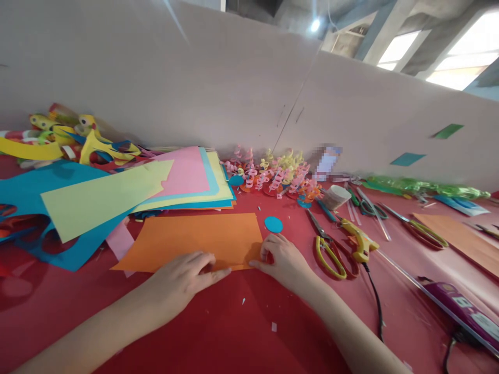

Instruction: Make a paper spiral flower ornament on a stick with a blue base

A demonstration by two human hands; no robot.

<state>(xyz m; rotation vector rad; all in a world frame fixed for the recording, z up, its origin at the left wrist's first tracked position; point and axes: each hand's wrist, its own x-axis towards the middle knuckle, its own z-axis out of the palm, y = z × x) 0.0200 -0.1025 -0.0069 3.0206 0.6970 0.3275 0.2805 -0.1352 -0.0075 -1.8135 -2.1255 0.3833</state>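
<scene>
An orange sheet of paper [206, 236] lies on the red table before me, its long near edge between my two hands. My left hand [185, 278] bears on that near edge, fingers bent over the sheet and thumb stretched along the rim. At the lower right corner my right hand [284, 259] grips the paper between thumb and curled fingers; some of its fingertips are hidden. Just beyond the right hand lies a blue paper disc [273, 224], apart from the sheet.
Left are stacked coloured sheets [185, 171], a pale yellow strip [105, 200] and blue offcuts [78, 254]. Curled pink and yellow paper pieces [276, 179] stand behind. Right lie yellow-handled scissors [329, 257], a yellow glue gun [360, 241] with its cord, and a purple tool [460, 306].
</scene>
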